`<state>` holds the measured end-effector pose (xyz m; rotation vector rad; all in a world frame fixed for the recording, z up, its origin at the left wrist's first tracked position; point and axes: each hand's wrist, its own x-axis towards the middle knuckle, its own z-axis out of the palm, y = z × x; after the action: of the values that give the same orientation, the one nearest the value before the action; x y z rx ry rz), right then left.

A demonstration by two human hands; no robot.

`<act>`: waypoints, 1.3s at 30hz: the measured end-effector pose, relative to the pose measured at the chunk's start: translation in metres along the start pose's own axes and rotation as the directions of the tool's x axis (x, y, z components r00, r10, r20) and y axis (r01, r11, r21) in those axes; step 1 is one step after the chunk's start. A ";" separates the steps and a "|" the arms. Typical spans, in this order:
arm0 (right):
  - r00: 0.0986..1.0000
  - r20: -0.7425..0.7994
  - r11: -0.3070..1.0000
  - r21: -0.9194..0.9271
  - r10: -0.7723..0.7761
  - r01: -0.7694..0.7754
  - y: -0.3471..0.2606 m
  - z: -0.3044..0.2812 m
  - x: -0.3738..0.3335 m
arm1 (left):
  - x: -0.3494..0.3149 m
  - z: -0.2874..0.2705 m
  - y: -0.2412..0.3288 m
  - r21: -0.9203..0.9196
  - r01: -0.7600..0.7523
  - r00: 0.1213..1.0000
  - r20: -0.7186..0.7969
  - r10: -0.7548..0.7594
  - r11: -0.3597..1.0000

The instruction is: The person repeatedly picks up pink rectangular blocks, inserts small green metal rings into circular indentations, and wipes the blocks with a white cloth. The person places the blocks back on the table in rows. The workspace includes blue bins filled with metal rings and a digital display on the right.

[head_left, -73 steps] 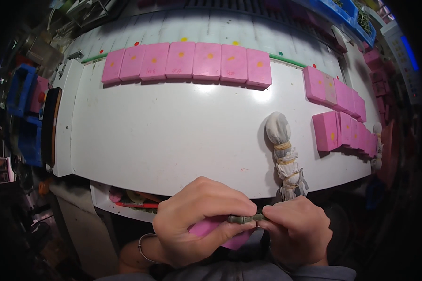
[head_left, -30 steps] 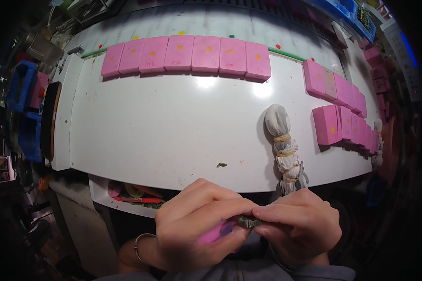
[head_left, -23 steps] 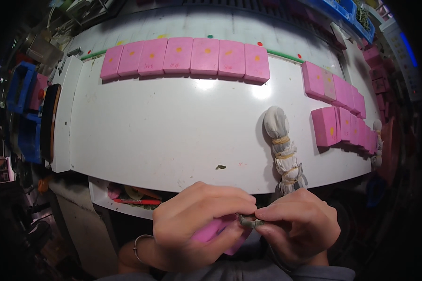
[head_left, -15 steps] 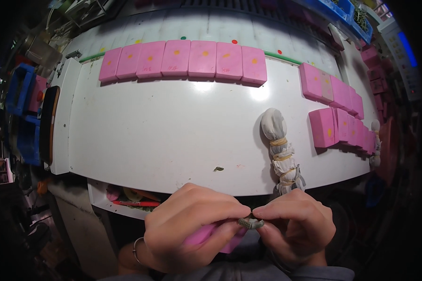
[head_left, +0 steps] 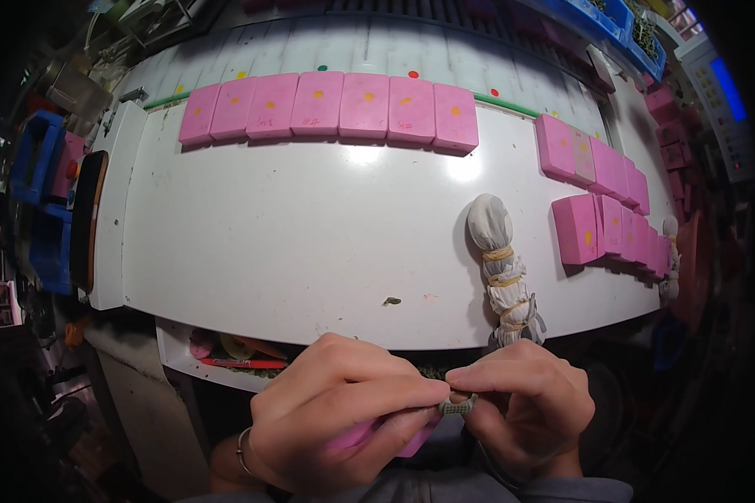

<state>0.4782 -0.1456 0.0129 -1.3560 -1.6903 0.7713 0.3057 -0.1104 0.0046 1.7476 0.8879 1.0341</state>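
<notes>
Six pink blocks (head_left: 335,105) line the bench (head_left: 310,243). Left hand (head_left: 344,415) grips one pink block (head_left: 415,436); right hand (head_left: 524,402) pinches a small ring (head_left: 457,407) between both hands.

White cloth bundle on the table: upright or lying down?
Lying down. The white cloth bundle rests lengthwise on the white table, rounded end toward the far side, bound with bands, just beyond the right hand.
</notes>
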 end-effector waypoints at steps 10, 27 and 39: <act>0.995 -0.076 0.975 0.209 -0.065 0.080 0.010 0.001 0.002 | -0.006 0.009 -0.024 -0.560 0.330 0.936 0.089 -0.341 0.760; 0.965 0.069 0.576 0.791 0.253 -0.208 0.042 0.017 0.035 | 0.000 0.019 -0.022 -0.678 0.712 0.647 0.532 -0.546 0.183; 0.991 -0.015 0.984 0.123 0.135 -0.132 0.052 0.036 0.040 | -0.003 0.018 -0.045 -0.800 0.583 0.678 0.383 -0.627 0.143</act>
<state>0.4675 -0.0940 -0.0398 -1.3984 -1.5206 0.9167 0.3149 -0.1035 -0.0424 0.3134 0.7272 0.7077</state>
